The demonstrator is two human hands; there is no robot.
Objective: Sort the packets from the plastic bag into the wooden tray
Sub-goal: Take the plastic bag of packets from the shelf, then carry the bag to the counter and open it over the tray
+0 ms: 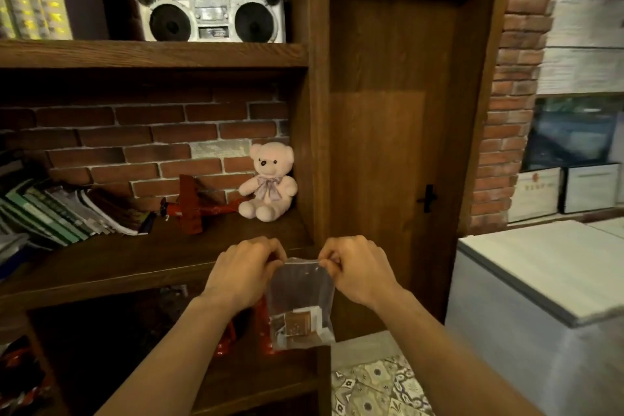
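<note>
A clear plastic bag (301,294) hangs upright in front of me, held by its top edge. My left hand (244,268) pinches the top left corner and my right hand (354,267) pinches the top right corner. Several small packets (299,326), brown and white, lie bunched at the bottom of the bag. No wooden tray is in view.
A dark wooden shelf unit (152,260) stands ahead, bearing a pink teddy bear (268,182), a red toy plane (190,204) and leaning books (64,209). A boombox (211,3) sits on the upper shelf. A wooden door (388,145) is right of it, a white chest (540,284) further right.
</note>
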